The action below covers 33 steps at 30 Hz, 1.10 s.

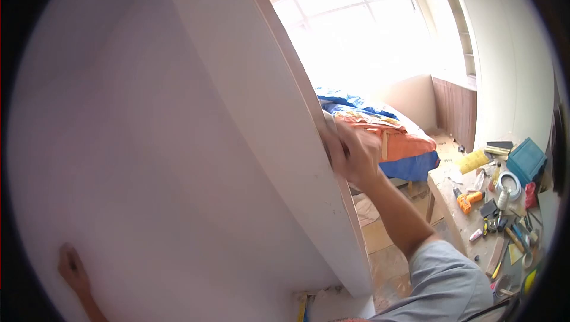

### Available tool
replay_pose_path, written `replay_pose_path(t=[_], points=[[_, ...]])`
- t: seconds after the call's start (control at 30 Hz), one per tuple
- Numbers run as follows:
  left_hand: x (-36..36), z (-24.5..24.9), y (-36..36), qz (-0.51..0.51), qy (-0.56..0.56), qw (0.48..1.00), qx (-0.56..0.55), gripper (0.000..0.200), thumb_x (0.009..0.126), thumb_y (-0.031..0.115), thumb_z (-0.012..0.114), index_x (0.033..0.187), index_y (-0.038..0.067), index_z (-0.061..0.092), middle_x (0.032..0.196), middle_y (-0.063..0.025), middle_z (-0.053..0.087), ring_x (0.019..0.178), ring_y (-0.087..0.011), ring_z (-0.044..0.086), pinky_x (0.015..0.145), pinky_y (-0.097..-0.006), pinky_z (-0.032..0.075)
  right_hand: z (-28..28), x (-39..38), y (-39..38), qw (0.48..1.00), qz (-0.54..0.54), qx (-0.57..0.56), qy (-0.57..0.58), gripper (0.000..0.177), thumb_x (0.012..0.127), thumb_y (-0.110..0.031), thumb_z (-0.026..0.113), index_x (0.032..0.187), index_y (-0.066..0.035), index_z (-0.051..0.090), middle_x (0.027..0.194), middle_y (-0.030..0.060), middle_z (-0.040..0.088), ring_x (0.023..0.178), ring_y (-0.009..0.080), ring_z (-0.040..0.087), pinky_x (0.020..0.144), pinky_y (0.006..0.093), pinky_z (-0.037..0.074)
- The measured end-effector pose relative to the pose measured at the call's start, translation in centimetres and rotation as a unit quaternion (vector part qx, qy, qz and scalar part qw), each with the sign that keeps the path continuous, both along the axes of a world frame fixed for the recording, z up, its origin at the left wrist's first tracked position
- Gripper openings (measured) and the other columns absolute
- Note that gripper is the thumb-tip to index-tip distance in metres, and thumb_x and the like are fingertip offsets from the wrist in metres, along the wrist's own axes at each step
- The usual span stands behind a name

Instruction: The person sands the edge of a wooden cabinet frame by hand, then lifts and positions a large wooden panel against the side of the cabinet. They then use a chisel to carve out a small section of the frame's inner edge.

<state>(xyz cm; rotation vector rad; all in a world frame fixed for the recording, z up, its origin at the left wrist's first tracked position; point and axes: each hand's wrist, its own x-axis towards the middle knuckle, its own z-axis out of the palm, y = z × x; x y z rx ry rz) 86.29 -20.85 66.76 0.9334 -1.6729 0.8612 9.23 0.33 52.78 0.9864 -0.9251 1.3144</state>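
Observation:
A tall white panel (255,114) with a brown front edge runs diagonally through the head view. My right hand (358,154) presses against that edge about halfway up, fingers bent and slightly blurred. A small pale piece shows at its fingertips; I cannot tell what it is. Low on the left, my left hand (72,267) is closed in front of the pale inner surface (160,162), with a small dark spot showing among its fingers. At the panel's foot stands a yellow and dark strip-like thing (303,307).
On the right a workbench (442,188) carries an orange drill (469,201), a teal case (527,160), a roll of tape (509,184) and several hand tools. Behind the panel a bed-like pile lies under orange and blue sheets (409,143), below a bright window (362,31).

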Motion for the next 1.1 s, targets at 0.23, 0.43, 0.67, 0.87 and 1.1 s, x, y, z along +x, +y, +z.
replay_pose_path(t=[0.23,0.43,0.67,0.87,1.1], points=[[-1.3,-0.3,1.3,0.001,0.032,0.999,0.03,0.026,0.114,0.013,0.06,0.113,-0.011,0.068,0.087,-0.0162,0.067,0.074,-0.0197,0.055,0.069,-0.0361,0.051,20.4,1.2,0.4,0.981,0.014,0.112,-0.159,0.049,0.108,-0.046,0.061,0.133,-0.006,0.073,0.07,0.0072,0.074,0.062,0.0266,0.073,0.065,0.0362,0.056],[-1.2,-0.4,1.3,-0.031,0.045,0.996,0.068,0.029,0.115,0.017,0.06,0.123,-0.009,0.069,0.094,-0.0184,0.071,0.079,-0.0219,0.061,0.074,-0.0357,0.052,2.8,-0.4,-0.5,0.996,0.015,0.073,-0.044,0.024,0.102,-0.02,0.07,0.123,-0.012,0.077,0.083,0.0073,0.074,0.049,0.0271,0.063,0.05,0.0387,0.053],[0.1,-0.6,-0.2,-0.02,0.046,0.993,0.102,0.032,0.115,0.02,0.062,0.133,-0.005,0.069,0.116,-0.0223,0.075,0.097,-0.0303,0.069,0.09,-0.0433,0.055,-3.2,1.2,0.8,0.998,-0.008,0.062,-0.028,0.024,0.095,-0.006,0.08,0.118,-0.001,0.079,0.069,0.0087,0.069,0.051,0.019,0.063,0.05,0.0347,0.049],[-1.6,-0.8,1.0,0.084,0.07,0.99,0.093,0.032,0.114,0.02,0.062,0.134,-0.005,0.068,0.13,-0.022,0.072,0.119,-0.0343,0.069,0.106,-0.0449,0.054,25.3,-1.1,-2.2,0.993,-0.015,0.028,-0.114,0.038,0.111,-0.042,0.058,0.118,-0.011,0.079,0.077,0.0128,0.077,0.067,0.0334,0.075,0.062,0.0442,0.058],[0.9,-1.4,-0.7,0.039,0.037,0.995,0.086,0.038,0.116,0.022,0.057,0.142,-0.004,0.065,0.14,-0.0244,0.068,0.131,-0.0366,0.065,0.117,-0.0461,0.048,42.4,0.3,-0.3,0.996,-0.062,0.019,-0.068,0.056,0.108,-0.058,0.055,0.097,-0.01,0.081,0.071,0.0107,0.075,0.074,0.0342,0.077,0.075,0.0471,0.059]])
